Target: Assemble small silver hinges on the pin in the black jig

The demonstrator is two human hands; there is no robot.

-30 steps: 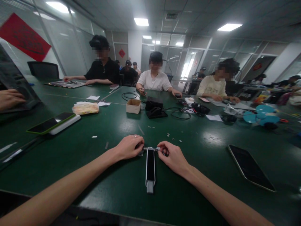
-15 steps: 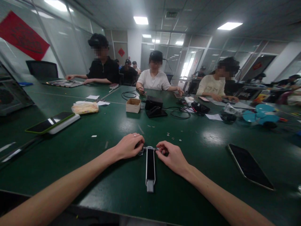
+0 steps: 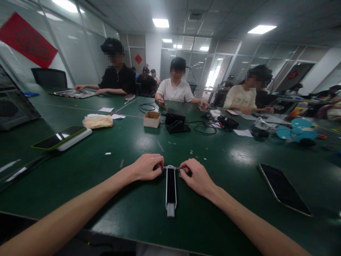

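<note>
A long, narrow device point(image 3: 171, 188) with a black face, pale rim and grey block at its near end lies on the green table. Its exact kind I cannot make out. Across its far end runs a thin metal rod point(image 3: 172, 168), sticking out on both sides. My left hand point(image 3: 149, 167) is closed with its fingers pinched around a small grey part at the rod's left end. On the opposite side, my right hand point(image 3: 195, 176) pinches a similar small grey part at the right end. Fingers mostly hide both parts. Several small metal rings or nuts point(image 3: 191, 152) lie beyond my right hand.
A smartphone point(image 3: 283, 188) lies to the right, a green-edged phone point(image 3: 60, 138) to the left. Further back are a small cardboard box point(image 3: 151, 121), a black stand point(image 3: 176, 122), cables and a blue-bladed fan point(image 3: 298, 131). Several people sit across the table point(image 3: 128, 138).
My right hand has shifted slightly right and its fingers have closed further around the rod's end. My left fingers now cover more of the grey part. The device has stayed in place.
</note>
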